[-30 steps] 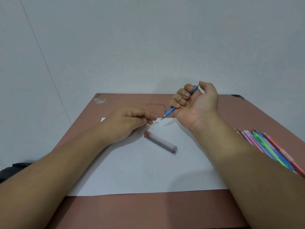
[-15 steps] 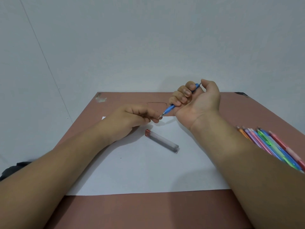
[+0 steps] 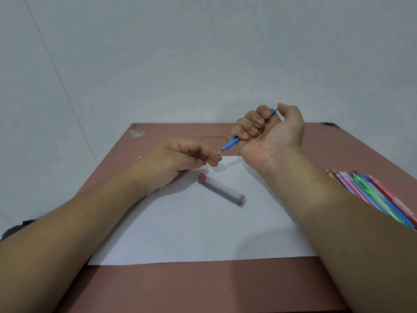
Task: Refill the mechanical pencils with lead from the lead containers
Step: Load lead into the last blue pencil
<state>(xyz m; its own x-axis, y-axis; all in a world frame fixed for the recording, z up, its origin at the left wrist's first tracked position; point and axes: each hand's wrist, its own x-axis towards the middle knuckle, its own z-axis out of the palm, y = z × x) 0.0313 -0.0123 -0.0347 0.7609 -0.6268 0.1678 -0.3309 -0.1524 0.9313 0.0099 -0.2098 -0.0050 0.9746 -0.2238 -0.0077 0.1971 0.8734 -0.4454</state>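
My right hand (image 3: 270, 129) grips a blue mechanical pencil (image 3: 231, 144) in its fist, thumb by the push-button end, tip pointing down-left. My left hand (image 3: 178, 159) has its fingers curled, and its fingertips meet the pencil's metal tip; whether a lead is pinched there is too small to tell. A clear lead container (image 3: 222, 190) with a red cap lies on the white paper sheet (image 3: 191, 233) just below both hands.
A bundle of coloured mechanical pencils (image 3: 372, 195) lies at the right, partly behind my right forearm. The paper sits on a reddish-brown table (image 3: 180, 288) against a pale wall. A dark object (image 3: 13, 229) shows at the far left edge.
The pencil tip and my left fingertips have closed the gap and now touch. My right hand has shifted slightly left and down. The lead container has not moved.
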